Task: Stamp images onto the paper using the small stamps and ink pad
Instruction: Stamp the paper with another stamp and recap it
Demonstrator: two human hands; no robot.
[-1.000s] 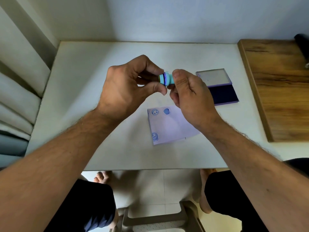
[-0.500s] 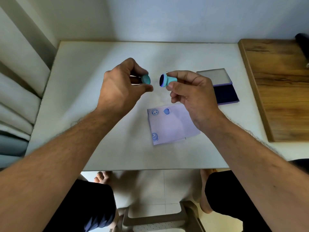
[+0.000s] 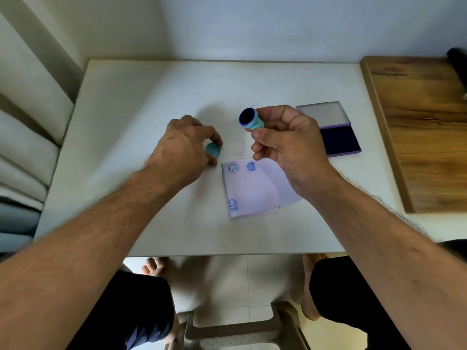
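Pinched between thumb and fingertips, the right hand's [image 3: 290,145] grip was clamped on the small teal stamp [image 3: 252,120], held up off the worktop [image 3: 151,97] with its dark inked face turned out to the left, probably so the person could check the face before using it. Just right of that grip the ink pad [image 3: 338,140] lay open, its lid folded back beyond the dark pad, near enough for a short reach to load ink. Below the grip, partly under the wrist, lay the paper [image 3: 255,190], with two round prints along its far edge and a third at its near left corner.

To the left, the left hand's [image 3: 182,152] grip was closed on the stamp's teal cap [image 3: 212,150] down at the worktop, seemingly parking it out of the paper's way; whether it touched the surface I could not tell.
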